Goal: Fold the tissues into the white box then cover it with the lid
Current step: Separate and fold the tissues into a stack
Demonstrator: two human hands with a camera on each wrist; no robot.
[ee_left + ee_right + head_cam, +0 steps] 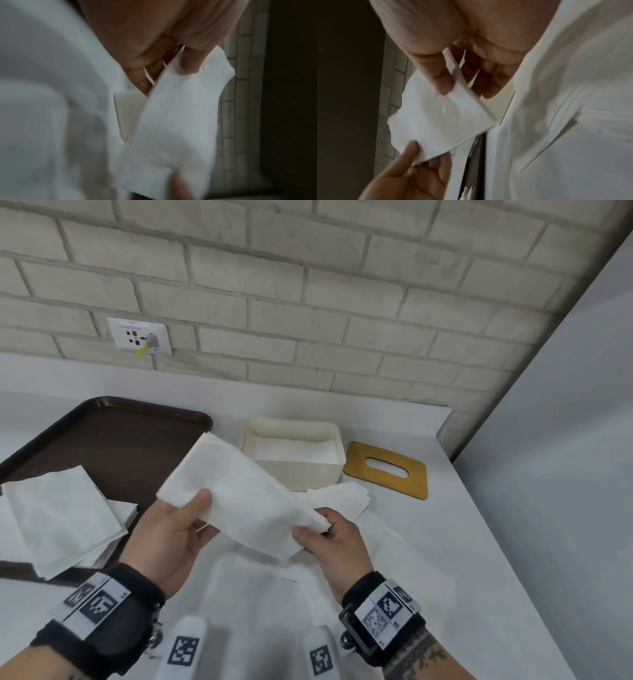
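I hold a folded white tissue (236,494) in the air above the counter, between both hands. My left hand (185,518) pinches its left end with the thumb on top. My right hand (317,529) pinches the right end. The left wrist view shows the thumb pressing the tissue (175,115); the right wrist view shows the same tissue (440,116) pinched at both ends. Behind it stands the open white box (294,450) with folded tissues lying inside. The wooden lid (387,469) with an oval slot lies flat to the right of the box.
A brown tray (113,436) at the left carries a stack of unfolded tissues (65,518). More tissues (342,498) lie on the white counter in front of the box. A brick wall with a socket (138,335) is behind; a grey panel bounds the right.
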